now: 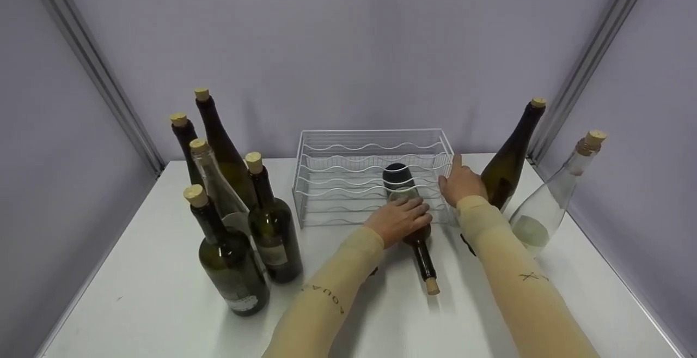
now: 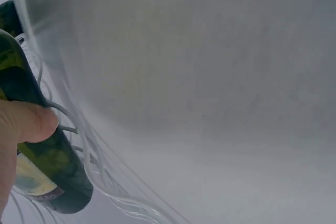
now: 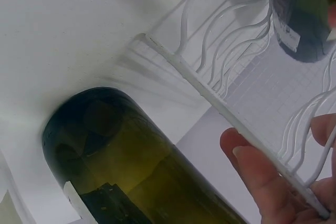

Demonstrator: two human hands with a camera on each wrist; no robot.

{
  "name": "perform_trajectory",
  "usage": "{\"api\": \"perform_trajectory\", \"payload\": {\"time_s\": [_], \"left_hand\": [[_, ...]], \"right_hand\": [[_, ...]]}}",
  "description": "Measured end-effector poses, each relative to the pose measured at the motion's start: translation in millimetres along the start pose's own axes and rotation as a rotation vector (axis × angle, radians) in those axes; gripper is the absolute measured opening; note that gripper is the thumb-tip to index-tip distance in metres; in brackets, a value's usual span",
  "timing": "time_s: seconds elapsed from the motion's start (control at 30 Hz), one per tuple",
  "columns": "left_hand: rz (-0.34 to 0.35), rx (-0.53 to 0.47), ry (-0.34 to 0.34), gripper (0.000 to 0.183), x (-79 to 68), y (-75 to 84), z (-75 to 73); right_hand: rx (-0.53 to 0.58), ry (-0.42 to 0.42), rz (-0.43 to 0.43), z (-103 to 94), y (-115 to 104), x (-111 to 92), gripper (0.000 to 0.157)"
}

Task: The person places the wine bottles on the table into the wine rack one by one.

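A corked dark green wine bottle [image 1: 423, 257] lies in the right part of a white wire wine rack [image 1: 340, 189], its neck pointing toward me beyond the front wires. My left hand [image 1: 400, 219] grips it from above around the body. The thumb [image 2: 37, 121] shows across the glass in the left wrist view, above a pale label. With my right hand [image 1: 464, 183] I hold the rack's right side. In the right wrist view, its fingers [image 3: 257, 177] wrap a rack bar [image 3: 210, 98]. Close by the right hand stands another dark bottle [image 1: 506, 156].
A clear corked bottle [image 1: 547, 211] stands at the right, near the table edge. To the left of the rack is a cluster of several upright corked bottles, including a dark one [image 1: 275, 238] and a clear one [image 1: 218, 183]. Pale walls enclose the white table [image 1: 147, 271].
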State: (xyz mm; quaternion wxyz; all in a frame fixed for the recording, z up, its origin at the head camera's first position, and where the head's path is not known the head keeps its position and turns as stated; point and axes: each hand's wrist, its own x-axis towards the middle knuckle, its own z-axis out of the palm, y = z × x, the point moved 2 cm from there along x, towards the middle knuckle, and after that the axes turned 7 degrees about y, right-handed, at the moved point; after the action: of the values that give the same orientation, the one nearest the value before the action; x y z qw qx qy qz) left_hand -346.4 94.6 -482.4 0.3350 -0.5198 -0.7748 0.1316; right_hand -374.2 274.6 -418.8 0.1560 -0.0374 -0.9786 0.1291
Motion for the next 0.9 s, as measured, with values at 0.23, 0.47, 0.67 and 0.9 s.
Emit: {"api": "perform_trajectory", "payload": {"time_s": [0.23, 0.47, 0.67, 0.9], "left_hand": [[0.032, 0.04, 0.0, 0.05, 15.7, 2.9, 0.7], [0.023, 0.011, 0.001, 0.046, 29.8, 10.7, 3.5], [-0.011, 0.006, 0.097, 0.035, 37.6, 17.2, 6.6], [-0.065, 0.0, 0.07, 0.04, 36.7, 24.8, 8.7]], "right_hand": [[-0.009, 0.001, 0.009, -4.1, 1, -4, 0.068], [-0.022, -0.009, 0.021, -7.6, 5, -10, 0.069], [-0.022, -0.005, 0.035, -9.4, 5, -15, 0.068], [-0.017, -0.011, 0.02, -8.3, -4, -19, 0.068]]}}
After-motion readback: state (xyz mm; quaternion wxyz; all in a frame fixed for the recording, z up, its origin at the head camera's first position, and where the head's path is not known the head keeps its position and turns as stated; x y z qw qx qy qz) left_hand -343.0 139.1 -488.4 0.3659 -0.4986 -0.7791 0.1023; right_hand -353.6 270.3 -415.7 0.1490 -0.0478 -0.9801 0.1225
